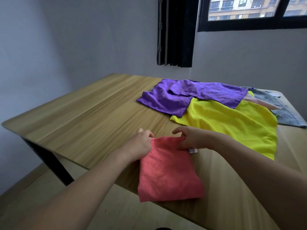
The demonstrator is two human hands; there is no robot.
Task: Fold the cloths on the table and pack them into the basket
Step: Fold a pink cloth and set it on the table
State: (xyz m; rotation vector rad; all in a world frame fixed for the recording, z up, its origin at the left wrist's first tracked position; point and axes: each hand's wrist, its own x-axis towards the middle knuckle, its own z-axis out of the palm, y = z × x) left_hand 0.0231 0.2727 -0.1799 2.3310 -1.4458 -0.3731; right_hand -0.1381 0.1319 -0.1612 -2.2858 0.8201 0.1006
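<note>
A folded coral-pink cloth (167, 171) lies at the near edge of the wooden table (86, 107), its lower end hanging past the edge. My left hand (141, 143) pinches its far left corner, and my right hand (191, 138) pinches its far right corner, where a small white label shows. Behind them lie an unfolded yellow cloth (232, 127), a purple cloth (182, 95) overlapping it, a pale pink cloth (259, 102) mostly hidden under these, and a grey patterned cloth (285, 112) at the right. No basket is in view.
The table stands in a room corner with grey walls; a black curtain (176, 32) and a window (249, 9) are behind it. A black table leg (49, 160) stands at the left over a wooden floor. Bare wood covers the table's left half.
</note>
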